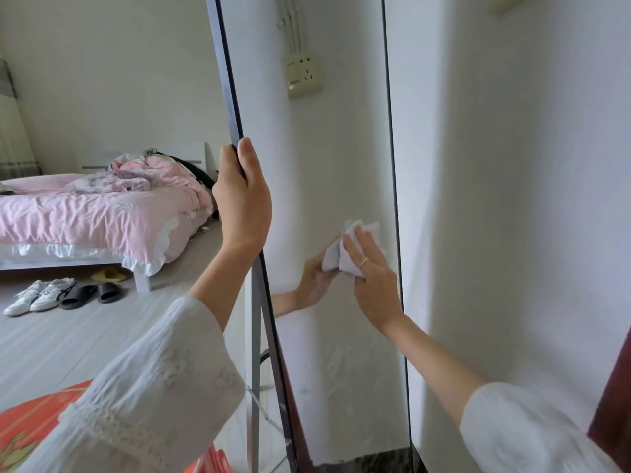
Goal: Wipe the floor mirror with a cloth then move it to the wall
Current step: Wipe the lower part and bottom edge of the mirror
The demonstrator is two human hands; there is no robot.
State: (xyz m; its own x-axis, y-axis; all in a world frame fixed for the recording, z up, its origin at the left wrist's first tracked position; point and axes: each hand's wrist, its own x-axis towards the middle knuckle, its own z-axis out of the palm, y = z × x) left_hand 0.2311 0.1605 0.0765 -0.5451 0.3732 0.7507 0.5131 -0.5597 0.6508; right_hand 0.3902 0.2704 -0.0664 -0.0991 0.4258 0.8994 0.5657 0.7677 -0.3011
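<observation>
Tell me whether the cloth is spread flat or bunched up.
Bunched up. The white cloth shows folds and crumpled edges under the right hand, which presses it against the mirror glass.

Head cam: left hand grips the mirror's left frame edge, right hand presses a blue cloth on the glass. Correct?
Not quite. The cloth is white, not blue, as the head view shows. The rest holds: the left hand grips the left frame edge of the mirror, and the right hand presses the cloth on the glass.
</observation>
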